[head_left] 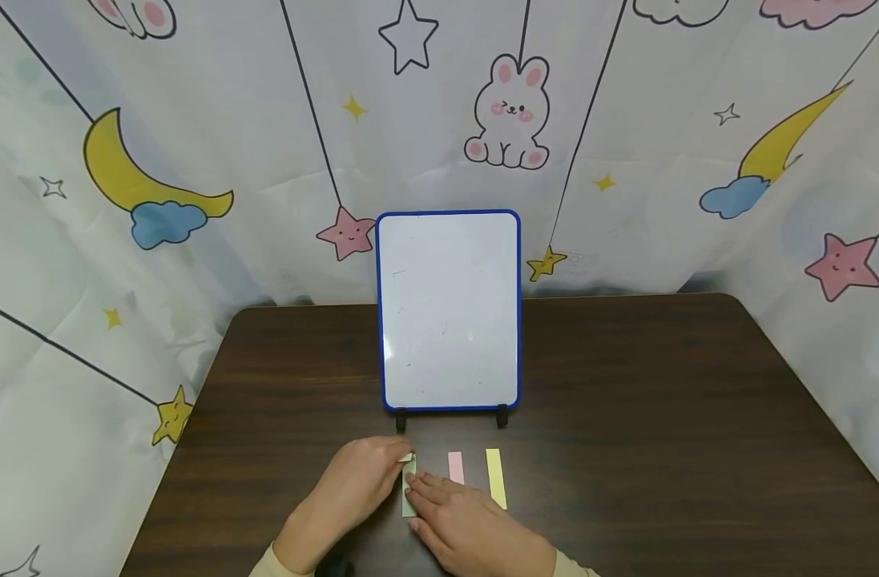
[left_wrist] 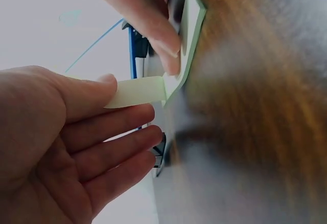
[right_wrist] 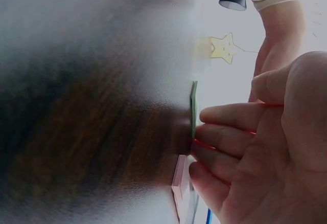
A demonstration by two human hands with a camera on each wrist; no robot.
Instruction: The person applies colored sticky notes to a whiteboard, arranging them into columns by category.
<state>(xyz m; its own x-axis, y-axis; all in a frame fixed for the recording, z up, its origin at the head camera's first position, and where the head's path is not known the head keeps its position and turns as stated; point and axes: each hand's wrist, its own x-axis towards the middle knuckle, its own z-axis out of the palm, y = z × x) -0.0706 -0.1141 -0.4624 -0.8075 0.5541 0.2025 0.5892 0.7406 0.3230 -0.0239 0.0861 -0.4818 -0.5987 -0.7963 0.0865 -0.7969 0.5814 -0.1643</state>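
Note:
A narrow light-green sticky note pad (head_left: 409, 503) lies on the dark table in front of the whiteboard. My left hand (head_left: 356, 482) pinches its far end; in the left wrist view, thumb and index finger hold a pale green sticky note (left_wrist: 137, 92) bent up from the pad (left_wrist: 194, 22). The fingertips of my right hand (head_left: 471, 525) press on the pad, their fingers fairly straight. Right of it lie a pink sticky note pad (head_left: 456, 466), partly covered by the right hand, and a yellow one (head_left: 496, 478).
A blue-framed whiteboard (head_left: 449, 312) stands upright on black feet (head_left: 501, 415) just beyond the pads. The dark wooden table (head_left: 663, 401) spreads to both sides. Behind hangs a white curtain (head_left: 439, 144) printed with moons, stars and rabbits.

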